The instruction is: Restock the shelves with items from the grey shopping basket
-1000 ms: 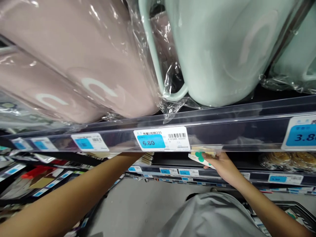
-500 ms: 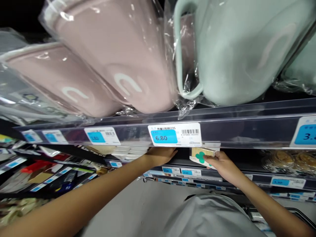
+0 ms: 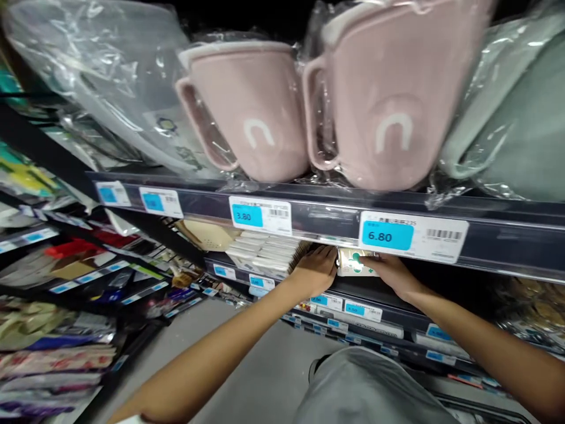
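My right hand (image 3: 396, 275) reaches onto the shelf under the mugs. Its thumb and fingers grip a small clear-fronted pack with a green clover print (image 3: 351, 265). My left hand (image 3: 314, 274) is just left of this pack, fingers stretched toward it and partly in shadow; I cannot tell whether they touch it. Beside the left hand stands a row of white flat packs (image 3: 265, 250), packed closely together on the same lower shelf (image 3: 362, 290).
Above my hands, pink mugs (image 3: 276, 112) in plastic wrap stand behind a shelf edge with price tags (image 3: 412, 235). A clear plastic jug (image 3: 128, 88) is at the left, a pale green mug (image 3: 525, 118) at the right. More stocked shelves (image 3: 66, 353) line the lower left.
The view has swung left, bringing the white packs and jug further into sight. My left hand now lies closer to the clover-print pack, which my right hand still holds further in under the shelf edge.
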{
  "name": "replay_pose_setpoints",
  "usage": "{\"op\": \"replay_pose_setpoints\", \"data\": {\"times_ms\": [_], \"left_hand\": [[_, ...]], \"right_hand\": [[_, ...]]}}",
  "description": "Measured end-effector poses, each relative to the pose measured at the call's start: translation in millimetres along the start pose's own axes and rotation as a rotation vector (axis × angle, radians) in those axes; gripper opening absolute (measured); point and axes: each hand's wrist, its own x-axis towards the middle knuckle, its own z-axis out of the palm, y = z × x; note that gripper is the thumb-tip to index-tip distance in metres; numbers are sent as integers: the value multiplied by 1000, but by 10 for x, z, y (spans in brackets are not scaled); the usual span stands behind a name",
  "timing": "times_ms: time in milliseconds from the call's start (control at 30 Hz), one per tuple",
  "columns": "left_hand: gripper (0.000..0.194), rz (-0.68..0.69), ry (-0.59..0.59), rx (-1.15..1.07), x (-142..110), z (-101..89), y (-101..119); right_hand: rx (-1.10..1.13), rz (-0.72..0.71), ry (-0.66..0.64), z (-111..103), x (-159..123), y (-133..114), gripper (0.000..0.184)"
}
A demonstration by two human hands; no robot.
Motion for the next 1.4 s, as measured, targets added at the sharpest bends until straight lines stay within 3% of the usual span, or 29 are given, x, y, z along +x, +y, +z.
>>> {"op": "replay_pose_setpoints", "data": {"times_ms": [200,367,467,633,767,1033,1400], "left_hand": [[36,-183,92,-267,-1,129,-77],[30,-116,225,-239,-13,299,-128],[31,-10,259,-193,-7,394,-134],[33,-160,410,-446,18,417,-86],[44,-195,333,-554,0,338,-51],[74,-155,226,-624,-8,406,-41],[65,22,396,-580,-57,461,-67]], "right_hand": [[-40,1,39,110,123,-76,48],[6,118,-47,64,82,-107,48],[-30,158,-12,27,41,-101,44],[-110,87,109,175,90,-88,56],[-161,-41,217,374,189,-112,65],[-439,-126,306,590,273,-211,55],[-729,-129,471,695,437,-377,53]]}}
